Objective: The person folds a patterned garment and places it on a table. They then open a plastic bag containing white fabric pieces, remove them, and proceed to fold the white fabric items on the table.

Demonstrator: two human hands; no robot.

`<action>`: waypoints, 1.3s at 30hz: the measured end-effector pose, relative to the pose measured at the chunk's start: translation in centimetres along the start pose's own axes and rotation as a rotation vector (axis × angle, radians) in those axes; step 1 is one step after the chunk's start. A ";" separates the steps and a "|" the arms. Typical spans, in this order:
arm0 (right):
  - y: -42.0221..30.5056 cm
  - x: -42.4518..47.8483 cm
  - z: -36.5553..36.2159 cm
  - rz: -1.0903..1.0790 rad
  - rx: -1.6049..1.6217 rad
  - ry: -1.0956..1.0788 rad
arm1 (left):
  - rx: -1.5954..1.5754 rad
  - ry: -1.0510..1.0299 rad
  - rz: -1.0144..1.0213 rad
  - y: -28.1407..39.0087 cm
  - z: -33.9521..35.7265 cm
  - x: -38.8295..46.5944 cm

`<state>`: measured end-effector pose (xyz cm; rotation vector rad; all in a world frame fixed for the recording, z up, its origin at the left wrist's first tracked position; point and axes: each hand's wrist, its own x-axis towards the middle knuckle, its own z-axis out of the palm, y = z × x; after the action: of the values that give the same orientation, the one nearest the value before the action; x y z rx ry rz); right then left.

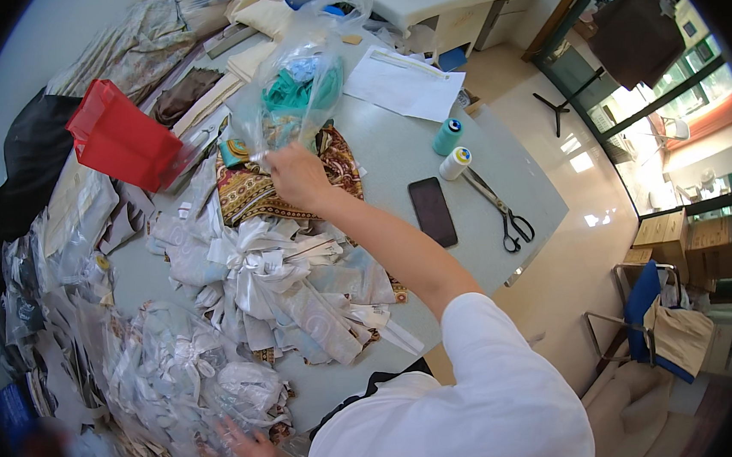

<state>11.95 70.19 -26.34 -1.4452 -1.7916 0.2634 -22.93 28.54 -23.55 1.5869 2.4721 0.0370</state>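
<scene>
My right hand point(297, 172) is closed on the edge of a clear plastic bag point(319, 45) that holds teal and light blue cloth point(295, 87). Under that hand lies patterned brown and gold fabric point(250, 192). Nearer me is a pile of pale fabric pieces tied with a white strip point(265, 262). My left hand point(248, 447), fingers spread, rests against a clear plastic bag of pale fabric point(183, 359) at the lower left; whether it grips the plastic is unclear.
On the table's right side lie a dark phone point(432, 213), fabric scissors point(500, 208), a teal thread cone point(448, 136), a white thread cone point(455, 163) and white paper sheets point(403, 84). A red bag point(123, 138) stands at the left. A blue chair point(647, 322) is on the floor at the right.
</scene>
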 end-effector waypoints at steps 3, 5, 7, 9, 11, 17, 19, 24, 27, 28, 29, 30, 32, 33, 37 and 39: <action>0.9 -1.1 -1.6 -0.061 0.003 0.030 | -0.044 -0.045 -0.055 3.0 -0.4 0.7; -0.2 -0.7 -4.1 -0.116 0.023 0.059 | -0.073 -0.026 -0.090 2.9 0.1 1.0; 0.9 -0.6 -6.3 -0.102 -0.068 0.004 | -0.123 -0.005 -0.090 -0.1 1.3 0.8; 1.3 -0.3 -11.2 -0.026 0.041 -0.023 | -0.206 -0.016 -0.104 1.4 1.1 2.2; -4.3 -1.9 -12.4 -0.112 0.075 0.099 | -0.212 0.070 -0.118 1.7 0.6 2.4; -20.0 -19.0 -5.7 -0.092 0.849 -1.398 | -0.334 0.246 0.033 2.1 -5.7 2.7; -26.4 -23.5 -0.3 -0.328 0.844 -1.489 | -0.485 0.255 0.095 2.3 -6.9 2.8; -34.7 -29.8 13.3 -0.439 0.894 -0.888 | -0.769 -0.309 0.526 0.6 -8.2 -0.6; -39.7 -28.3 16.5 -0.454 0.713 -0.720 | -1.041 -0.687 0.651 -7.0 -12.8 -2.7; -39.6 -28.1 17.6 -0.440 0.674 -0.671 | -1.164 -0.802 0.675 -9.7 -13.5 -2.9; -40.1 -28.1 18.1 -0.403 0.642 -0.613 | -1.267 -0.810 0.652 -12.5 -14.8 -2.8; -40.9 -28.5 18.7 -0.414 0.514 -0.749 | -1.367 -0.835 0.627 -15.2 -16.1 -2.6; -41.0 -28.8 18.9 -0.394 0.197 -1.011 | -1.651 -0.435 0.281 -20.6 -16.5 -4.1; -40.7 -28.7 17.4 -0.421 0.219 -0.895 | -1.706 -0.267 0.053 -22.5 -16.2 -3.9; -38.9 -31.4 11.5 -0.528 0.310 -0.604 | -1.300 0.187 -0.196 -26.9 -11.9 -0.9; -35.2 -33.9 7.7 -0.377 0.247 -0.602 | -1.212 0.140 -0.059 -25.6 -10.6 -0.6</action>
<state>-18.03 30.85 -25.33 -0.8766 -2.3638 0.7515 -47.59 18.19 -16.40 0.9351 1.8271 1.3548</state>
